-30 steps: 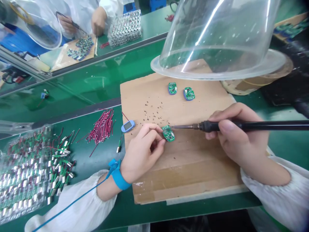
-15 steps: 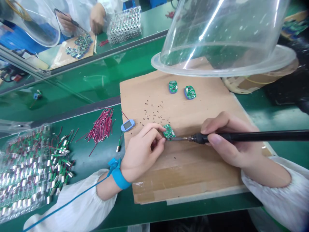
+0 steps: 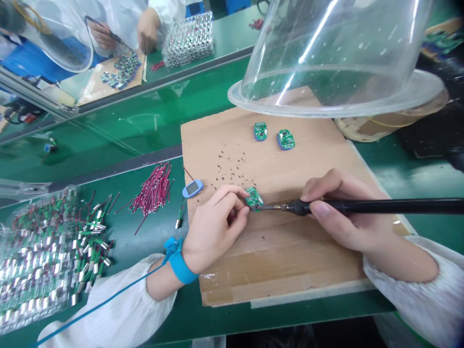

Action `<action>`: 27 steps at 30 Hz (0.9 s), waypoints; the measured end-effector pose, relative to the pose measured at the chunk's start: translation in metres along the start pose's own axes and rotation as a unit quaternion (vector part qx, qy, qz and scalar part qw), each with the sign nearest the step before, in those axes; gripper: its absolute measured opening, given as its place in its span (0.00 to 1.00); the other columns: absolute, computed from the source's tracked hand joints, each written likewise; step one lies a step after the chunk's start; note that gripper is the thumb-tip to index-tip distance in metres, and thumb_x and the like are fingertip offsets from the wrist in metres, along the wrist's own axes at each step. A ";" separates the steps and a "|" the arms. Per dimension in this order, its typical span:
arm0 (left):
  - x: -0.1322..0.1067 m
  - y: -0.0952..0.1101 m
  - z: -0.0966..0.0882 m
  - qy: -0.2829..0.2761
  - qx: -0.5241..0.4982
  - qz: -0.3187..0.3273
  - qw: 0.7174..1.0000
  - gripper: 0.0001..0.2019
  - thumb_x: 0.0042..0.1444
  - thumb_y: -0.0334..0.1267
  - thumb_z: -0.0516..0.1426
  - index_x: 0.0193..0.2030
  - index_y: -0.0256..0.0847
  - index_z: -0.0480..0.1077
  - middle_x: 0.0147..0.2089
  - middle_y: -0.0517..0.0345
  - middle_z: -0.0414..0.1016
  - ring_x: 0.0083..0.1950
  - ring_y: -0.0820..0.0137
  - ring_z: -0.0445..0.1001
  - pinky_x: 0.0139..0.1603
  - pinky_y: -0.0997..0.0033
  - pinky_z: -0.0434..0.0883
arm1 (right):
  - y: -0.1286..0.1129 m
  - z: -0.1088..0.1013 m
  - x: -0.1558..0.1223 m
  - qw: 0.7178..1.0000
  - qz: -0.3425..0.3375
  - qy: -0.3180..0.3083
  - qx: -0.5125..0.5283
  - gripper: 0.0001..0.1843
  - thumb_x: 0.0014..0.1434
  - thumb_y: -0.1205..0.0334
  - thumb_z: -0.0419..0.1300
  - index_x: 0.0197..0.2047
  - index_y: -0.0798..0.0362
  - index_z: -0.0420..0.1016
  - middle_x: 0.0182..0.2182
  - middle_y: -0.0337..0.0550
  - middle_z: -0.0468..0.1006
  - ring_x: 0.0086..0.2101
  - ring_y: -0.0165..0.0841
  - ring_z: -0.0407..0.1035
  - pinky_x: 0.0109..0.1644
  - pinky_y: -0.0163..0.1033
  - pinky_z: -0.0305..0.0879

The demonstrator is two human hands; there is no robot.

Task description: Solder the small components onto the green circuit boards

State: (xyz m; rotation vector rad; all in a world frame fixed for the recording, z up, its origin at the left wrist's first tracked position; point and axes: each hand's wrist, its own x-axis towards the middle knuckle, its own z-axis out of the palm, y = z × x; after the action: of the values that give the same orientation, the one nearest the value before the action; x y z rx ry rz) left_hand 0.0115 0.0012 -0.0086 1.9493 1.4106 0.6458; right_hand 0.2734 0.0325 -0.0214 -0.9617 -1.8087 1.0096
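Observation:
My right hand [image 3: 344, 208] is closed round the black handle of a soldering iron [image 3: 384, 206], which points left. Its tip touches, or nearly touches, the lower edge of a small green circuit board [image 3: 254, 197] on the cardboard sheet [image 3: 290, 256]. At the board's left edge, my left hand [image 3: 217, 227] has its thumb and fingers pinched together; whether a fine wire is also between them is hidden. A blue strap [image 3: 181, 263] circles my left wrist. Two more green boards with blue undersides, one [image 3: 260, 131] left of the other [image 3: 286, 139], lie farther up the cardboard.
Red wires [image 3: 154, 188] lie in a pile left of the cardboard, by a blue display module [image 3: 193, 188]. Small metal parts with wires [image 3: 92, 241] and a clear tray [image 3: 36, 270] fill the left. A clear plastic hood [image 3: 333, 58] hangs overhead. Across the divider, a co-worker's hand [image 3: 148, 31] shows.
Both hands, the board and the soldering iron keep nearly the same places. The whole view has shifted very slightly.

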 end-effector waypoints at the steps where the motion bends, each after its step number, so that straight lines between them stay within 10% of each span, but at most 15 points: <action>1: 0.000 0.000 0.000 0.000 0.000 0.000 1.000 0.08 0.65 0.29 0.57 0.34 0.39 0.66 0.55 0.58 0.74 0.31 0.78 0.68 0.32 0.71 0.67 | 0.000 0.000 0.000 1.000 0.001 -0.001 0.000 0.03 0.65 0.59 0.63 0.40 0.46 0.72 0.25 0.39 0.74 0.20 0.32 0.66 0.23 0.41 0.60; 27: 0.000 -0.001 0.000 0.001 -0.005 -0.009 1.000 0.08 0.64 0.28 0.57 0.33 0.40 0.66 0.55 0.61 0.74 0.30 0.78 0.67 0.32 0.71 0.67 | 0.002 0.000 -0.003 1.000 -0.002 0.015 0.015 0.04 0.64 0.59 0.64 0.41 0.45 0.73 0.26 0.39 0.75 0.21 0.34 0.66 0.24 0.43 0.61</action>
State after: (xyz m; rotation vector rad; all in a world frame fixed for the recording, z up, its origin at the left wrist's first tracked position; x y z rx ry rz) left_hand 0.0110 0.0015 -0.0095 1.9274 1.4213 0.6448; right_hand 0.2752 0.0308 -0.0236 -0.9511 -1.7654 1.0119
